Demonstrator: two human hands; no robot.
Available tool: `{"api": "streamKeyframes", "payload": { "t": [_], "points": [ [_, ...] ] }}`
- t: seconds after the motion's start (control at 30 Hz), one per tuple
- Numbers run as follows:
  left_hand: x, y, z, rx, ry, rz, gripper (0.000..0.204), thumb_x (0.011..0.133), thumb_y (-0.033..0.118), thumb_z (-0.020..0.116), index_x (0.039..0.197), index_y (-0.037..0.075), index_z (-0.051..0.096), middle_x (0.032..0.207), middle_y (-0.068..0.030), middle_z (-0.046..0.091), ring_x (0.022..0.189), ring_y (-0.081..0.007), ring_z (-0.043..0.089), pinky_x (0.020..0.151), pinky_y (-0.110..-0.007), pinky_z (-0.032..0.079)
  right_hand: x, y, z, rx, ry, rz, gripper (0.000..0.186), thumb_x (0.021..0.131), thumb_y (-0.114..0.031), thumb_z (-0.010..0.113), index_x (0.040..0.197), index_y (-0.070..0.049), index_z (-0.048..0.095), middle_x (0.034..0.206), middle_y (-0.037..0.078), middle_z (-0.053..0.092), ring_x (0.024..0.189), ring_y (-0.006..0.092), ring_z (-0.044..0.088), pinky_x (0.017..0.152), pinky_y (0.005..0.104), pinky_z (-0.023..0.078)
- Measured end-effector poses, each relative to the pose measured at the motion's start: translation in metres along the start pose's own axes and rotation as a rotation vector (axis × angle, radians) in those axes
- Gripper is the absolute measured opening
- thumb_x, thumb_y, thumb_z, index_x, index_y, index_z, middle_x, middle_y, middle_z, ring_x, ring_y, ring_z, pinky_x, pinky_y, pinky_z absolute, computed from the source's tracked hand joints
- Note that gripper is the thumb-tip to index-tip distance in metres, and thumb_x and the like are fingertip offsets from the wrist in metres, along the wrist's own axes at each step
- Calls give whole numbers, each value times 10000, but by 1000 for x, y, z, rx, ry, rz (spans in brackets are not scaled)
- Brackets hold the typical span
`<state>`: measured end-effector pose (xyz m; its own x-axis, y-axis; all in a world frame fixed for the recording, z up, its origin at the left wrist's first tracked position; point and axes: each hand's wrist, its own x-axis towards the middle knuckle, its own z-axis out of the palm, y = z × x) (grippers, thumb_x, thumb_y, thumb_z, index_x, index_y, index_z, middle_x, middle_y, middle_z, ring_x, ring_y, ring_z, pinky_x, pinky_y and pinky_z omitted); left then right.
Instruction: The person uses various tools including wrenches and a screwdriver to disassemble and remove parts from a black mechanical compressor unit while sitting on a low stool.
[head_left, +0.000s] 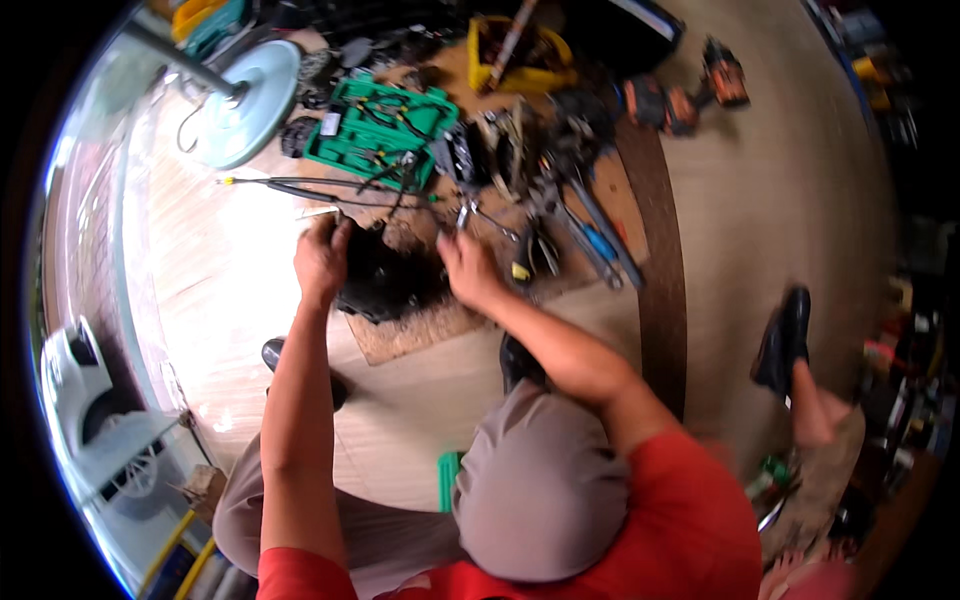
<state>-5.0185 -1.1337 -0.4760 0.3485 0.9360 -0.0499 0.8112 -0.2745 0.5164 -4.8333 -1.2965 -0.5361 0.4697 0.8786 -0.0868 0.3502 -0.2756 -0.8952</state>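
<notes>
My left hand [322, 245] is closed on a thin pale metal tool [313, 213] at the upper left of a black, lumpy mechanical part [385, 275] lying on a stained board [385, 345]. At that part's right side, my right hand [464, 258] has curled fingers; what they hold, if anything, is hard to make out. Just beyond it are wrenches [480, 215] and yellow-black pliers [533, 258]. A black cable [300, 186] runs behind my hands, beside an open green tool case [340, 145] with small tools in it.
A yellow bin [540, 70], long-handled tools [610, 230], orange-black power tools [725, 75] and a pale round stand base [240, 130] surround the work. Another person's leg and dark shoe [780, 345] are at right. A white car [80, 390] shows at far left.
</notes>
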Motion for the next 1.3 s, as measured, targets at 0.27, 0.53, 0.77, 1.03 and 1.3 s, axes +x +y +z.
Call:
{"api": "streamKeyframes", "payload": {
  "t": [0.27,0.53,0.77,1.03,1.3],
  "points": [
    [-27,-15,2,-60,128,171,207,925,249,618,1008,95,729,1104,-66,699,1011,-337,618,875,-415,500,-41,-24,-13,97,-93,-26,293,979,-322,594,913,-37,606,736,227,648,711,451,647,604,508,482],
    [-67,-8,-15,33,53,440,279,829,206,689,1094,119,696,1177,-47,661,1147,-316,565,967,-448,416,-28,66,-28,-550,-85,306,354,994,-352,523,975,-8,603,937,291,662,923,450,646,794,526,513],
    [-109,-11,-11,-46,126,440,797,709,266,796,1362,-1,424,1358,-243,500,1203,-429,516,1047,-476,392,9,91,-26,-880,-120,275,322,968,-305,578,1109,-16,596,1143,206,616,1085,397,601,911,478,493],
    [-116,-31,-4,-149,219,425,838,692,269,826,1350,-23,397,1299,-279,499,1168,-456,520,1016,-480,428,84,17,77,-372,-436,-235,274,886,-222,659,1110,-65,670,1100,201,663,1041,379,624,902,464,500],
    [-180,12,43,-225,432,-162,1032,612,338,910,1404,-4,345,1395,-260,383,1312,-452,374,1115,-528,298,137,3,184,-768,-945,-494,299,836,-282,733,1069,-99,695,1017,180,699,982,396,661,842,482,530]
  ]
}}
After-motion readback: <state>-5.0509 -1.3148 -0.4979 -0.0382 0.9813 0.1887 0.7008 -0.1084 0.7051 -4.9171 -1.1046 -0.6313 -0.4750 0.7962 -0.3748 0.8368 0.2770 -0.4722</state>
